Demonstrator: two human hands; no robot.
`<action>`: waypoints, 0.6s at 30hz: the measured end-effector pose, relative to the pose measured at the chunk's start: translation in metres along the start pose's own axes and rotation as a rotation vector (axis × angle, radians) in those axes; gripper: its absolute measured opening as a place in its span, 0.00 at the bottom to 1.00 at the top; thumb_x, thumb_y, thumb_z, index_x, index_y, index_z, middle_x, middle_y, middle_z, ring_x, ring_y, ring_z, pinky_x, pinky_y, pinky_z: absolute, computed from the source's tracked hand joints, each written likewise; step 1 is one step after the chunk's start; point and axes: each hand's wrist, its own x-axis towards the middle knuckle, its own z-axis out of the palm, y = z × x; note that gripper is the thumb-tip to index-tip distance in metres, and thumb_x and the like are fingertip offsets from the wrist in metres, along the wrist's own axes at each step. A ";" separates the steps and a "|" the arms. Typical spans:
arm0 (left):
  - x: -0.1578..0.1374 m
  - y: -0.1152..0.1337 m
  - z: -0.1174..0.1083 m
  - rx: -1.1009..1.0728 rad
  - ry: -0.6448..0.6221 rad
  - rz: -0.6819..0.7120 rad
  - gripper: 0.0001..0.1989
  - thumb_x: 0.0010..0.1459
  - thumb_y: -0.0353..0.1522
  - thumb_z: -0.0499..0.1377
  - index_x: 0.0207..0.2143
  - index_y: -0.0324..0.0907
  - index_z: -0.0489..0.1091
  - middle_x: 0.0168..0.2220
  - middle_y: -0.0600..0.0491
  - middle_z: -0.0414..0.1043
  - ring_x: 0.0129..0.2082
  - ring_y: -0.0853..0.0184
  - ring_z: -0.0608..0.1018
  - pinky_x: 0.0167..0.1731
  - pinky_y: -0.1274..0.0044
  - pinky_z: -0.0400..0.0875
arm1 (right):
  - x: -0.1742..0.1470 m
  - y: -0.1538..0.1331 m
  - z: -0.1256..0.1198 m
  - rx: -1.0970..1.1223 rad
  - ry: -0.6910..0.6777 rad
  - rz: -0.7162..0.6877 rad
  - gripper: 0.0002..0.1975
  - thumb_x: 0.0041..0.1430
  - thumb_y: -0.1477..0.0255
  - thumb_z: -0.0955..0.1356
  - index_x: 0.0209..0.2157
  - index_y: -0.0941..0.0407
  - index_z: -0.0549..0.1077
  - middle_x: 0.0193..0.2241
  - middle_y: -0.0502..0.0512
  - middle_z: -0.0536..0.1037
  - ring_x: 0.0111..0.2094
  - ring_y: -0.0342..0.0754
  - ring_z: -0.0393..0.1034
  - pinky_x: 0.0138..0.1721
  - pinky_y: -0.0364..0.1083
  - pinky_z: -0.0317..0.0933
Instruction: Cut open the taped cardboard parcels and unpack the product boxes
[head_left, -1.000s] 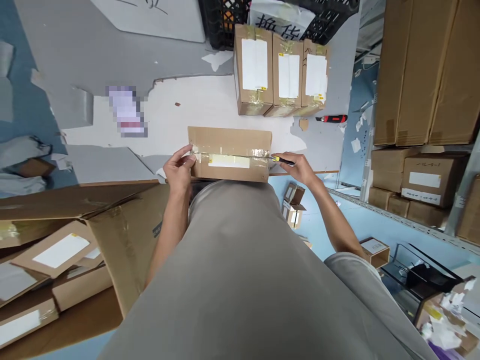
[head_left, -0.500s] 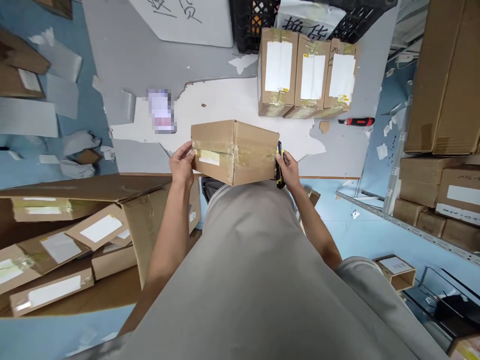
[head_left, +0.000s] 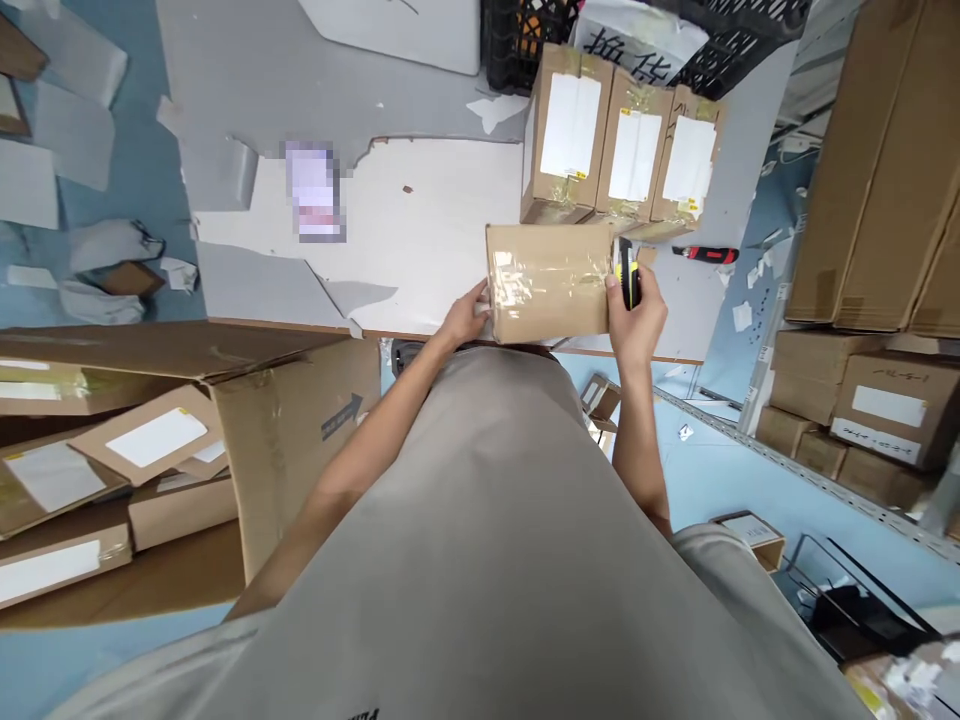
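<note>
A taped brown cardboard box [head_left: 551,285] is held near the table's front edge, one broad side toward me. My left hand [head_left: 465,315] grips its left edge, some fingers hidden behind it. At the opposite edge, my right hand [head_left: 637,310] is closed around a black and yellow utility knife [head_left: 628,275], its thumb against the box. Whether the knife's blade is out I cannot tell. Just beyond stand three labelled cardboard boxes [head_left: 630,155] in a row. A red and black utility knife [head_left: 706,255] lies on the table to the right.
A blurred-out flat object [head_left: 313,190] lies on the grey-white table [head_left: 420,240]. At the back stands a black crate [head_left: 757,45]. A large open carton [head_left: 300,430] holding several boxes is at my left; stacked cartons [head_left: 862,390] fill a shelf at right.
Both hands have moved right with the cardboard box. It has turned from showing a corner and a small label to showing one broad taped side. The utility knife stays in my right hand.
</note>
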 end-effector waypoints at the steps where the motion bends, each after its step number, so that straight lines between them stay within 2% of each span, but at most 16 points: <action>1: -0.001 0.004 0.001 -0.013 -0.010 -0.007 0.39 0.59 0.41 0.70 0.72 0.39 0.75 0.63 0.38 0.84 0.66 0.42 0.82 0.72 0.50 0.74 | -0.004 0.001 0.001 -0.058 -0.007 -0.004 0.31 0.80 0.46 0.65 0.67 0.54 0.77 0.59 0.66 0.85 0.60 0.61 0.81 0.65 0.63 0.75; 4: -0.006 0.027 -0.011 -0.112 0.071 0.060 0.33 0.66 0.46 0.67 0.70 0.43 0.77 0.68 0.38 0.81 0.69 0.46 0.81 0.71 0.52 0.75 | -0.021 0.005 0.010 -0.143 0.029 -0.005 0.33 0.83 0.47 0.60 0.71 0.54 0.75 0.61 0.67 0.84 0.63 0.61 0.81 0.65 0.61 0.75; 7: -0.013 0.071 -0.032 -0.182 0.145 0.186 0.28 0.74 0.53 0.62 0.67 0.50 0.79 0.71 0.44 0.80 0.70 0.52 0.81 0.67 0.57 0.80 | -0.034 0.010 0.017 -0.143 0.079 0.014 0.34 0.85 0.48 0.55 0.72 0.56 0.73 0.59 0.67 0.84 0.61 0.57 0.82 0.65 0.59 0.76; 9: -0.017 0.104 -0.043 -0.158 0.127 0.219 0.28 0.73 0.56 0.65 0.63 0.49 0.81 0.66 0.45 0.83 0.67 0.53 0.83 0.65 0.59 0.82 | -0.036 0.014 0.020 -0.147 0.077 0.017 0.34 0.86 0.51 0.54 0.74 0.56 0.72 0.60 0.67 0.83 0.63 0.57 0.82 0.67 0.60 0.75; 12: -0.019 0.138 -0.053 -0.116 0.091 0.240 0.24 0.67 0.51 0.73 0.54 0.44 0.84 0.58 0.45 0.87 0.60 0.53 0.86 0.64 0.59 0.84 | -0.031 0.016 0.019 -0.184 0.046 0.000 0.33 0.86 0.55 0.54 0.77 0.55 0.69 0.64 0.69 0.81 0.69 0.59 0.78 0.70 0.63 0.73; 15: -0.017 0.148 -0.056 -0.101 0.080 0.212 0.18 0.63 0.45 0.75 0.49 0.44 0.85 0.53 0.47 0.89 0.55 0.54 0.87 0.63 0.59 0.85 | -0.031 0.010 0.009 -0.253 0.049 -0.020 0.33 0.85 0.59 0.53 0.81 0.54 0.65 0.70 0.71 0.77 0.74 0.61 0.73 0.73 0.65 0.70; 18: -0.014 0.148 -0.059 -0.085 0.088 0.203 0.14 0.60 0.41 0.76 0.46 0.47 0.85 0.49 0.49 0.89 0.52 0.55 0.87 0.64 0.58 0.84 | -0.044 -0.013 -0.004 -0.293 0.041 -0.032 0.34 0.86 0.61 0.52 0.84 0.53 0.60 0.74 0.71 0.73 0.77 0.62 0.71 0.73 0.66 0.70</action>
